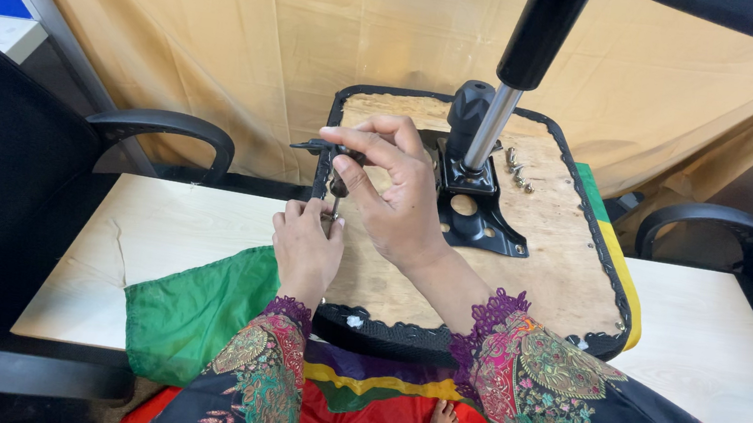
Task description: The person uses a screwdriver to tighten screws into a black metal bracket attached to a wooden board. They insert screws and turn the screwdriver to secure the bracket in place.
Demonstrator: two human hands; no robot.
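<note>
An upturned office chair seat (545, 221) with a bare plywood underside and black rim lies on a light wooden table (157, 234). My right hand (393, 190) grips a black-handled screwdriver (336, 171), held upright near the seat's left edge. My left hand (304, 246) sits just below it, fingertips pinching the tool's shaft where it meets the wood. A black metal mechanism plate (476, 209) with a silver gas cylinder (492, 125) stands fixed at the seat's middle.
Several loose screws (517, 171) lie on the plywood right of the cylinder. A green cloth (195, 314) is spread under the seat. Black chair armrests (164, 126) (701, 220) stand at both sides. A tan fabric backdrop (228, 24) hangs behind.
</note>
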